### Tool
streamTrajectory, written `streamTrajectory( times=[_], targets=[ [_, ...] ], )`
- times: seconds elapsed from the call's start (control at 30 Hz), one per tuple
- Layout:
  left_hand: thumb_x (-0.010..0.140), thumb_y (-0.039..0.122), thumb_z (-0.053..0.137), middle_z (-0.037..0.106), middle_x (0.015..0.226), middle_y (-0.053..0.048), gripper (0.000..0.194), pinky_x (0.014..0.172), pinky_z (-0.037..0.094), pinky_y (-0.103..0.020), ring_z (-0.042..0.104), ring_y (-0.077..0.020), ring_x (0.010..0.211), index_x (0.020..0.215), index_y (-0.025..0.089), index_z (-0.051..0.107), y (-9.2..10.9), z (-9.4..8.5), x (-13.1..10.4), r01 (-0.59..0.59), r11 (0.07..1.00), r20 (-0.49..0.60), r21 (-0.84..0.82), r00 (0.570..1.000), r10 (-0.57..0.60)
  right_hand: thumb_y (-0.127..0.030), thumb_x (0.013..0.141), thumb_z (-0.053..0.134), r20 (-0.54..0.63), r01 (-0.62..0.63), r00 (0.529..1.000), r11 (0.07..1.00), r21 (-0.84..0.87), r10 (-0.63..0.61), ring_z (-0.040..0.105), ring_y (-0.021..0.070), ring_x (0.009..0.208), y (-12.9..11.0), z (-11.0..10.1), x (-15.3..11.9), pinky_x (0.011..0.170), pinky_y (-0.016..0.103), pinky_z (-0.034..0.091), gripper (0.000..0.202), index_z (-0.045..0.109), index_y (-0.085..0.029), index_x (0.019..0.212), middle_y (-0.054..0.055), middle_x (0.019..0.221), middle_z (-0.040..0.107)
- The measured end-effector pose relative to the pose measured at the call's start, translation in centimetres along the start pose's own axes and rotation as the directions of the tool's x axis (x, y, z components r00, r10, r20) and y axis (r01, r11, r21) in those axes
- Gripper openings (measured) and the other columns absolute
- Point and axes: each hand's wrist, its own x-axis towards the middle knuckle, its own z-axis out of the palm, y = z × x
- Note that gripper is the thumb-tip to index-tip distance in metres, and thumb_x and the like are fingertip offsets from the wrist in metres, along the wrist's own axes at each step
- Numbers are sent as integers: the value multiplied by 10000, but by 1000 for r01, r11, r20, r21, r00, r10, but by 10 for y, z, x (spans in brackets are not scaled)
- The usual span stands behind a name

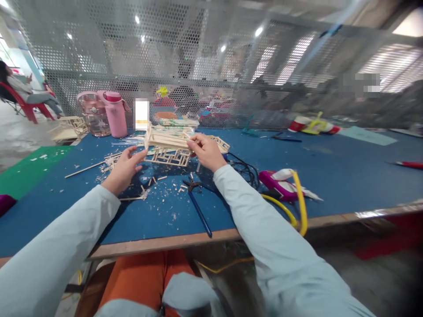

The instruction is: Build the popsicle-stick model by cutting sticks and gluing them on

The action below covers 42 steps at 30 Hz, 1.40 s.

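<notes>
A small wooden stick model (170,145) is held up over the blue table. My right hand (206,152) is closed on its right end, with thumb and fingers pinching it. My left hand (127,167) is at the model's left end, fingers apart, the fingertips near or touching its edge. Below the hands lie pliers (199,209) with blue handles, among short stick offcuts and white crumbs. A thin stick (85,169) lies to the left of my left hand.
A purple glue gun (280,185) with a yellow cable lies on the right. A pink bottle (116,115) and a clear jug (95,115) stand at the back left, before a perforated metal screen (211,57). At far left a person (29,90) sits on a red chair.
</notes>
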Motion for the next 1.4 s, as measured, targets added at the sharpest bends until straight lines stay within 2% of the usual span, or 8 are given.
streamTrajectory(
  times=[0.13,0.67,0.8,0.9,1.0,1.1,1.23,1.4],
  targets=[
    [742,493,606,653,958,-61,401,662,452,-256,606,-174,873,1014,200,579,2,0,0,136,951,228,-279,971,-72,-409,774,536,38,-123,992,975,183,118,469,109,526,-1,5,-3,479,247,445,217,486,-205,719,-31,634,473],
    [812,362,568,675,901,-14,201,639,475,-215,626,-121,797,953,223,607,1,3,-1,151,928,233,-341,970,-72,-368,771,532,69,-132,990,977,169,122,456,109,516,0,8,-8,481,258,441,186,473,-205,702,-25,646,468],
    [811,453,537,652,887,-56,326,626,474,-234,619,-131,757,1000,188,561,-5,3,4,162,970,137,-180,981,-138,-334,793,503,39,-25,999,999,21,24,472,135,612,6,7,-5,598,274,425,162,493,-200,702,-10,660,493],
    [827,434,493,622,894,-63,293,694,481,-295,599,-161,792,947,172,544,-10,1,9,-26,984,-93,176,995,43,-307,793,493,53,55,997,992,-110,-50,485,159,699,11,8,0,688,295,407,157,502,-192,687,13,694,526],
    [811,317,475,607,899,-75,193,872,434,-372,562,-210,943,780,161,585,-10,-2,8,-304,772,-76,559,908,412,-282,791,487,120,97,990,975,-200,-74,503,181,750,16,12,4,736,313,399,143,525,-182,697,42,742,565],
    [768,295,505,586,1050,-111,204,981,355,-413,491,-265,1111,728,164,656,-7,-2,-1,-431,493,90,756,814,573,-275,804,476,168,104,984,961,-257,-62,526,208,825,18,15,4,778,331,402,147,577,-167,804,78,837,602],
    [806,356,452,623,997,-129,331,855,424,-415,563,-298,991,912,190,719,-4,6,-16,-347,286,200,893,876,439,-329,785,536,54,79,996,950,-303,-65,528,226,891,13,17,0,841,363,411,330,552,-166,1072,106,1032,597],
    [851,359,383,700,940,-116,383,718,447,-360,628,-285,874,1050,229,683,-2,16,-20,-287,162,225,944,921,320,-252,817,467,-26,66,997,941,-332,-79,536,230,899,2,21,-5,867,373,417,230,597,-172,990,102,987,598]
  ],
)
